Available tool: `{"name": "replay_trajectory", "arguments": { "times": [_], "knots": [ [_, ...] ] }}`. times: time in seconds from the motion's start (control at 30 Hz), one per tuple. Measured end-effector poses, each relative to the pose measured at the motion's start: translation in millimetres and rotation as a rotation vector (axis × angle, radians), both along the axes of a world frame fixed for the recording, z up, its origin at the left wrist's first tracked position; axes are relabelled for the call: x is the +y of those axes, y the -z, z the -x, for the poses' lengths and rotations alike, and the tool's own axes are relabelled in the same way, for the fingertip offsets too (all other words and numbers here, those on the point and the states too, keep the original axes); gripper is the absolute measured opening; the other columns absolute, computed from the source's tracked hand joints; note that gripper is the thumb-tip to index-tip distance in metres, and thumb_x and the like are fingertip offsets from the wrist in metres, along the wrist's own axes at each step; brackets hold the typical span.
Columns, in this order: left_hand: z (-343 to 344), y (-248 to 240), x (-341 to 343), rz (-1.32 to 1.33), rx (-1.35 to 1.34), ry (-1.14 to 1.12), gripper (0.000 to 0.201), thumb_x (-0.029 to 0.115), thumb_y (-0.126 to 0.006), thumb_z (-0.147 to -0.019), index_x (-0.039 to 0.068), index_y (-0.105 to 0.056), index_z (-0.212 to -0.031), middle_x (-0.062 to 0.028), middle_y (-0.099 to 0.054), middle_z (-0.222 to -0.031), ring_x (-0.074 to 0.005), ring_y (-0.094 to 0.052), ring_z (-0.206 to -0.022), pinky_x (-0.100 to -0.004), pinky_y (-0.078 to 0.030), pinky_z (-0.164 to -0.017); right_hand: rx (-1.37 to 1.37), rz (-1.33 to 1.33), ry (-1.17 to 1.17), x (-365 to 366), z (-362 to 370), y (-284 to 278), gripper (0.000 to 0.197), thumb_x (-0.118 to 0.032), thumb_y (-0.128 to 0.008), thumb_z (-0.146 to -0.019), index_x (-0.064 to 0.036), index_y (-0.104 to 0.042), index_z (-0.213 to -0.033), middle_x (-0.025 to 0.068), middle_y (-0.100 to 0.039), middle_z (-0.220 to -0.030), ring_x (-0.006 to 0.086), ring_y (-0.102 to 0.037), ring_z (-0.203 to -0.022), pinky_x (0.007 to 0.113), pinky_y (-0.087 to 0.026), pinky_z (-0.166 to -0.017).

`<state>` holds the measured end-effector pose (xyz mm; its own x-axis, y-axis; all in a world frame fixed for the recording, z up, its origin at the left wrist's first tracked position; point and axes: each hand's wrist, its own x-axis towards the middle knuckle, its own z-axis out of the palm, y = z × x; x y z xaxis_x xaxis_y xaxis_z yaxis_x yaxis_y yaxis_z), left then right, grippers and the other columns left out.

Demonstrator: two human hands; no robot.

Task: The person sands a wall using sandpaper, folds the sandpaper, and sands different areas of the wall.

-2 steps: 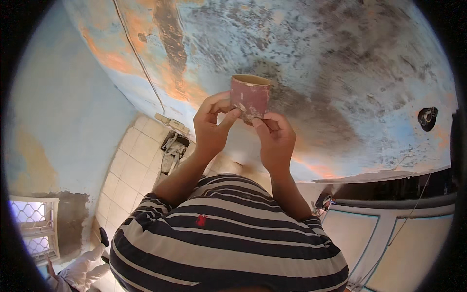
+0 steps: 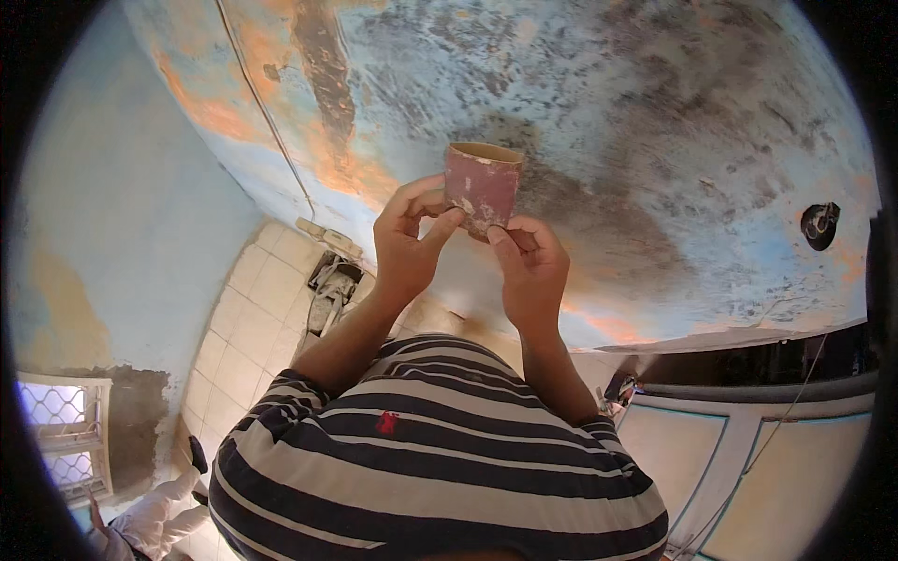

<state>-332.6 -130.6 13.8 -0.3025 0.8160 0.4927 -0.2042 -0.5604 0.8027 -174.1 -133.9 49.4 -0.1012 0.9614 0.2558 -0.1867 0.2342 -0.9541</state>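
A worn piece of sandpaper, dull reddish-purple with pale dusty patches, is bent round into a loop. Its tan inner side shows along the top opening. My left hand pinches its lower left edge between thumb and fingers. At the lower right corner, my right hand grips it the same way, with the thumb in front. Both hands hold it up before the wall, which is patched in blue, orange and dark grey. Parts of the fingers are hidden behind the sandpaper.
A dusty grey object lies on the tiled floor by the wall's foot. A cable runs down the wall, and a dark socket hole sits at right. Another person's legs show at lower left, near a grilled window.
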Motion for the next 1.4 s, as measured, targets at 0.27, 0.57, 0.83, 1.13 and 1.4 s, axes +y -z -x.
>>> {"name": "replay_trajectory", "arguments": {
  "times": [0.27, 0.57, 0.83, 1.13, 1.4],
  "knots": [
    [-56, -7, -1, 0.057, 0.027, 0.094, 0.038, -0.008, -0.068, -0.092, -0.005, -0.059, -0.129, -0.0125, -0.07, -0.118, -0.0167, -0.067, -0.106, -0.0316, -0.053, -0.095, 0.01, 0.084, -0.086, 7, -68, 15, 0.008, -0.005, -0.068, -0.097, 0.0006, -0.064, -0.1, 0.0022, -0.07, -0.089, 0.0052, -0.057, -0.078, 0.022, -0.042, -0.065],
    [-118, -2, -5, 0.167, -0.033, 0.136, 0.033, -0.005, -0.066, -0.095, -0.005, -0.061, -0.127, -0.0126, -0.07, -0.116, -0.0153, -0.067, -0.106, -0.0294, -0.054, -0.092, -0.158, 0.028, -0.088, 10, -138, 34, 0.015, -0.012, -0.069, -0.097, 0.0025, -0.067, -0.096, 0.0026, -0.069, -0.088, 0.0071, -0.058, -0.078, 0.025, -0.046, -0.068],
    [-160, 17, -13, 0.191, -0.118, 0.074, 0.031, -0.003, -0.067, -0.096, -0.005, -0.062, -0.126, -0.012, -0.071, -0.114, -0.0139, -0.066, -0.102, -0.0286, -0.054, -0.09, -0.202, 0.176, -0.182, -3, -181, 49, 0.013, -0.006, -0.065, -0.099, 0.0041, -0.068, -0.106, 0.0058, -0.07, -0.097, 0.0117, -0.066, -0.089, 0.033, -0.059, -0.088],
    [-180, 22, -29, 0.218, -0.107, 0.131, 0.035, -0.001, -0.069, -0.095, -0.004, -0.061, -0.128, -0.0112, -0.069, -0.114, -0.0149, -0.065, -0.104, -0.031, -0.054, -0.092, 0.046, 0.361, -0.388, -11, -200, 49, 0.025, -0.013, -0.054, -0.104, 0.0024, -0.065, -0.121, 0.009, -0.068, -0.119, 0.0156, -0.065, -0.107, 0.04, -0.058, -0.094],
    [-158, 31, -32, 0.299, -0.227, 0.108, 0.035, -0.002, -0.068, -0.094, -0.002, -0.062, -0.129, -0.0088, -0.068, -0.114, -0.0151, -0.065, -0.103, -0.0317, -0.056, -0.092, -0.158, 0.229, -0.262, -5, -178, 57, 0.015, -0.009, -0.062, -0.1, 0.003, -0.071, -0.102, 0.008, -0.072, -0.103, 0.0149, -0.068, -0.093, 0.036, -0.059, -0.09]
  ]
}}
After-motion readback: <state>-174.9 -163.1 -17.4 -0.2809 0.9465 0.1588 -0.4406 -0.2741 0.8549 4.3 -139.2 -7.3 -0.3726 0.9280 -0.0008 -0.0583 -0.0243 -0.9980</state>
